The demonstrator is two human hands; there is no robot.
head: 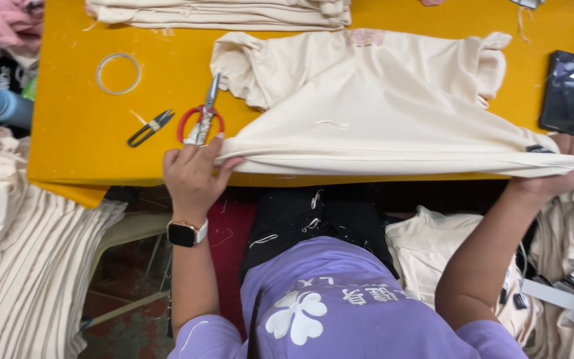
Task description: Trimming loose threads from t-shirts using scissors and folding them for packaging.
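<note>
A cream T-shirt (380, 100) lies spread on the yellow table (74, 126), its hem pulled taut along the near edge. My left hand (194, 173) grips the hem's left end, a smartwatch on that wrist. My right hand (569, 166) pinches the hem's right end near a small black label. Red-handled scissors (200, 119) lie just beyond my left hand, and a small black thread snip (149, 127) rests to their left.
A clear tape ring (118, 73) sits at the table's left. A black phone (566, 92) lies at the right. Folded cream garments (227, 13) are stacked at the far edge, with more piles at the left (21, 266) and right (433, 252) below the table.
</note>
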